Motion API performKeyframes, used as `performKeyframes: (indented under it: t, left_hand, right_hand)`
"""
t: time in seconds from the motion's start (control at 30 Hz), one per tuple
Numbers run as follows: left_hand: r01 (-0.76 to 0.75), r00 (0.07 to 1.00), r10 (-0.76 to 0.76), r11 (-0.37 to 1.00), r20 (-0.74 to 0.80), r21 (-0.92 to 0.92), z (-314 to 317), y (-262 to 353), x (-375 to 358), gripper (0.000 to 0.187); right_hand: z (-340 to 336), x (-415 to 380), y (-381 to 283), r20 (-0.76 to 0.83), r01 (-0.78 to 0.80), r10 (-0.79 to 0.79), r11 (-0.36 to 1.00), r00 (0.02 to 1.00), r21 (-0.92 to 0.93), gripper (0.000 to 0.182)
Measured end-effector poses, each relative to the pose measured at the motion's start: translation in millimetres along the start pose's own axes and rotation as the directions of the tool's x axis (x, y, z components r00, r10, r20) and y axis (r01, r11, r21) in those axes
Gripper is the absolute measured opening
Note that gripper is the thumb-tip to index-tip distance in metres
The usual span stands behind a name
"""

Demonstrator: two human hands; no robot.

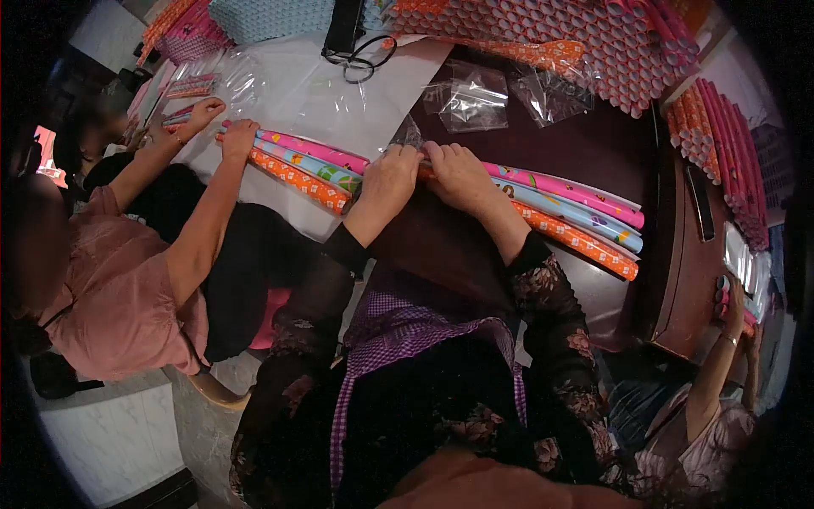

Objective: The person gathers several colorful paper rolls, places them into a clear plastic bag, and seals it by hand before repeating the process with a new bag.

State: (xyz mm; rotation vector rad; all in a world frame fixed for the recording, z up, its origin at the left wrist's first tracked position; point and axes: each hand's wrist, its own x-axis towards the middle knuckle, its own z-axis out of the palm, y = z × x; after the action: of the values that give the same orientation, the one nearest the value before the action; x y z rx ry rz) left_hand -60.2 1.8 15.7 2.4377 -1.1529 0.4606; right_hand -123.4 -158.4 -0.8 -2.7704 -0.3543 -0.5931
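Three rolls of wrapping paper, one pink [564, 193], one light blue [585, 222] and one orange [572, 242], lie side by side to the right in front of me. Their near ends go under my right hand [462, 178], whose fingers are closed around them, the thumb pressed toward the other hand. Right beside it, my left hand [392, 180] is closed on a piece of clear plastic [408, 133] that sticks up above its fingers. How the plastic meets the roll ends is hidden by my fingers.
At left, a co-worker [127, 288] handles another set of rolls [297, 174] reaching close to my left hand. Clear plastic bags [476, 102] lie ahead. Large stacks of rolls [543, 42] line the back. A person's hand [736, 301] works at far right, beyond a phone [700, 204].
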Motion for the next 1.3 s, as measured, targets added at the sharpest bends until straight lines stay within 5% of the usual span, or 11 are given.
performKeyframes:
  t: [0.27, 0.37, 0.43, 0.47, 0.6, 0.67, 0.87, 0.97, 1.3]
  left_hand:
    - [-0.032, 0.989, 0.080, 0.937, 0.127, -0.348, 1, -11, -15, 0.019]
    - [0.071, 0.942, 0.052, 0.935, 0.332, -0.348, -24, -11, -15, 0.016]
    - [-0.095, 0.975, 0.116, 0.988, 0.191, -0.118, -36, -14, -11, 0.028]
    - [-0.157, 0.968, 0.159, 0.987, 0.193, -0.030, -43, -16, -5, 0.052]
    - [-0.324, 0.940, 0.300, 0.934, 0.161, 0.148, -40, -25, 24, 0.074]
    - [-0.397, 0.897, 0.344, 0.903, 0.278, 0.162, -24, -38, 34, 0.085]
    - [-0.500, 0.794, 0.455, 0.866, 0.402, 0.008, -10, -60, 52, 0.074]
    - [-0.595, 0.767, 0.567, 0.804, 0.299, 0.000, 6, -66, 50, 0.066]
    - [-0.655, 0.729, 0.605, 0.753, 0.320, 0.068, 16, -62, 46, 0.058]
  right_hand:
    - [-2, 6, 2, 0.110, -0.140, 0.134, 0.988, 0.985, 0.058, 0.071]
    - [-13, 5, 0, 0.145, -0.123, 0.115, 0.991, 0.983, 0.048, 0.076]
    - [-9, 6, 3, 0.145, -0.128, 0.121, 0.991, 0.982, 0.035, 0.077]
    - [-8, 7, 2, 0.147, -0.133, 0.128, 0.991, 0.981, 0.025, 0.078]
    - [-8, 8, 1, 0.115, -0.119, 0.114, 0.992, 0.987, 0.036, 0.079]
    - [-6, 11, 2, 0.183, -0.159, 0.159, 0.987, 0.970, -0.016, 0.081]
    - [-2, 13, 2, 0.119, -0.125, 0.119, 0.991, 0.986, 0.045, 0.080]
    - [1, 13, 2, 0.091, -0.104, 0.100, 0.994, 0.991, 0.043, 0.078]
    - [-11, 13, -1, 0.126, -0.162, 0.142, 0.972, 0.982, 0.170, 0.074]
